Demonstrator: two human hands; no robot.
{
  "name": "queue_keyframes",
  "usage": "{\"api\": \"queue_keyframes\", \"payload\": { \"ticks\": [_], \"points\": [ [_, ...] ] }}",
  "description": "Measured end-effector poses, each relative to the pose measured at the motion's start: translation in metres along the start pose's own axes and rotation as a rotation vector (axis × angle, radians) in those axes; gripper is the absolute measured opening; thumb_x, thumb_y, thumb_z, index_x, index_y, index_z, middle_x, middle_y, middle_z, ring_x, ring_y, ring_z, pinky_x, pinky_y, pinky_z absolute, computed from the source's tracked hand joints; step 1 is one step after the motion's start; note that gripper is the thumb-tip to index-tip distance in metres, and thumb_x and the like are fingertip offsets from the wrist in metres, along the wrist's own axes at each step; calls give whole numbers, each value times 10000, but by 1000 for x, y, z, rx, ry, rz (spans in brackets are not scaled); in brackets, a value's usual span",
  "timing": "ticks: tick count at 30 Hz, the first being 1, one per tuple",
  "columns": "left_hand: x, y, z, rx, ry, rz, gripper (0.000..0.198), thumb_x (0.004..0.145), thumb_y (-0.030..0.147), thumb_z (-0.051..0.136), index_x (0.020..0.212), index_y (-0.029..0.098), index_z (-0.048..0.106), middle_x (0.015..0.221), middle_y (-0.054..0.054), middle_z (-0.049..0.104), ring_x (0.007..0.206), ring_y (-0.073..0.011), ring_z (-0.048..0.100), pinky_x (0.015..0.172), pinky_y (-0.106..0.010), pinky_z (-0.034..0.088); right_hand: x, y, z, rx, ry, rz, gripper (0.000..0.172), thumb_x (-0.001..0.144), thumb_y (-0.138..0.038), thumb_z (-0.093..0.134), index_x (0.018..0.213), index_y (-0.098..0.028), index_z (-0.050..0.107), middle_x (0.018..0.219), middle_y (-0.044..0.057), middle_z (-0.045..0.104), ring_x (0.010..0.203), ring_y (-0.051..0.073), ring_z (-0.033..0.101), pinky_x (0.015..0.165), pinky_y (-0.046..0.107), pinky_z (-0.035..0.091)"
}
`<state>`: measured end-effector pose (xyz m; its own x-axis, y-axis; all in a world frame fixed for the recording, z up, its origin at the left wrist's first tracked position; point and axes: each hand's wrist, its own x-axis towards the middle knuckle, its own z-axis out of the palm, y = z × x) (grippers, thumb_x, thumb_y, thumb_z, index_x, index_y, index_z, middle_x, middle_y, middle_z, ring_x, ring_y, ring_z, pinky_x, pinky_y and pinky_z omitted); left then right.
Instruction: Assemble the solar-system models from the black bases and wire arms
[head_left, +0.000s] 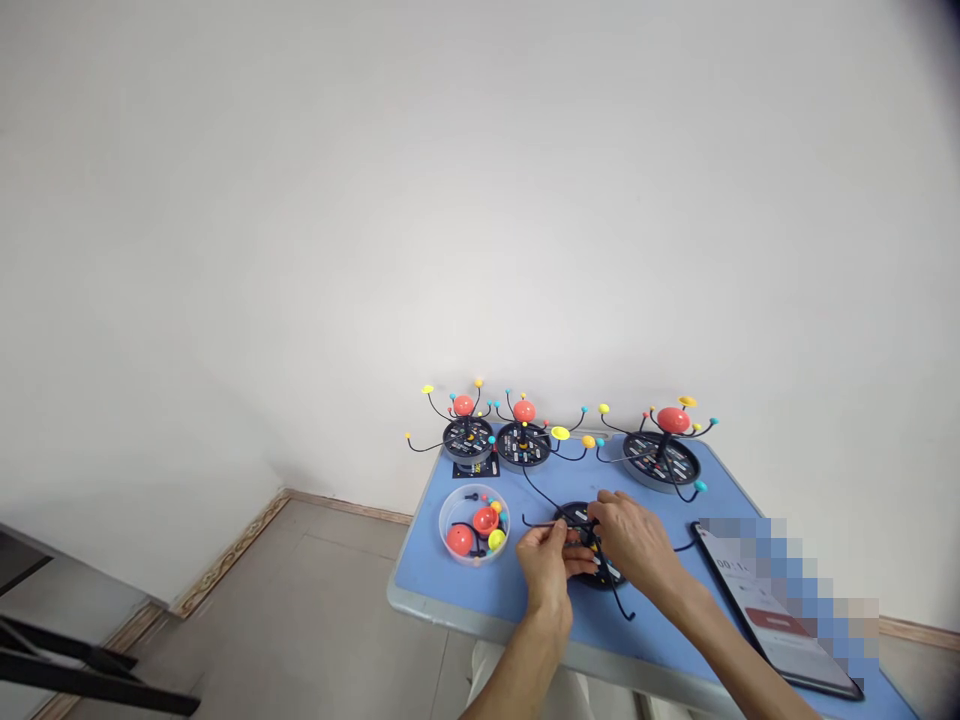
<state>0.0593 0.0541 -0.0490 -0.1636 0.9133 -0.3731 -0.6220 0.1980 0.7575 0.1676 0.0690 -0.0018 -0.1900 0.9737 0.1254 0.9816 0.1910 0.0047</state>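
My left hand (546,568) pinches a thin, bent black rod (535,524) between thumb and fingertips, its hooked end sticking out to the left. Under both hands lies a round black base (613,577) with coloured prints, part of a solar system model. My right hand (636,537) is closed at the middle of this base, where the rods meet; its fingertips hide what they grip. Another bent rod (616,592) reaches toward the table's front edge, and others spread to the back left and the right.
A clear round tub (442,528) at the left holds red half-balls, small coloured balls and black parts. Along the back stand three assembled models, at left (469,438), centre (523,445) and right (661,460). A tablet (772,590) showing a timer lies right on the blue table (427,580).
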Motion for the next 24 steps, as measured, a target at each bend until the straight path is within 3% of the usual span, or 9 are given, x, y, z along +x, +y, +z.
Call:
{"api": "queue_keyframes", "payload": {
  "ticks": [5,12,15,18,21,24],
  "points": [
    [-4,4,0,30,-16,-64,403,689,429,840,655,104,605,571,-31,632,393,-128,608,378,-227,529,2,-7,-6,-52,-75,-6,297,848,-17,493,829,-184,738,855,102,758,775,221,708,560,278,328],
    [-13,4,-6,15,-38,-138,282,738,321,783,703,104,607,576,-33,627,399,-130,609,384,-218,521,3,-8,-8,-111,-107,-68,280,862,-20,489,846,-163,729,855,131,762,801,257,731,553,277,333],
    [-23,4,-15,22,-71,-151,224,705,269,766,749,98,628,603,-42,640,413,-138,619,378,-219,510,2,-5,-3,-124,-86,-98,286,845,4,497,859,-172,721,838,120,759,796,263,734,550,280,341],
    [-37,5,-28,49,-119,-130,304,627,313,793,788,100,647,643,-52,658,418,-148,622,373,-234,505,-2,-1,2,-133,-34,-129,330,823,35,494,956,-188,698,864,105,754,819,258,730,562,283,348],
    [-46,16,-45,147,-145,-65,402,574,414,806,798,121,648,648,-48,660,388,-155,595,326,-244,457,-6,3,2,-141,24,-133,338,820,38,484,985,-193,667,860,99,738,777,252,722,533,289,325],
    [-42,47,-66,375,-71,214,335,667,436,744,802,136,682,701,-58,678,423,-128,573,341,-214,400,-11,10,-3,-143,70,-109,224,855,-42,512,921,-201,655,797,76,707,673,242,702,466,291,254]
  ]
}}
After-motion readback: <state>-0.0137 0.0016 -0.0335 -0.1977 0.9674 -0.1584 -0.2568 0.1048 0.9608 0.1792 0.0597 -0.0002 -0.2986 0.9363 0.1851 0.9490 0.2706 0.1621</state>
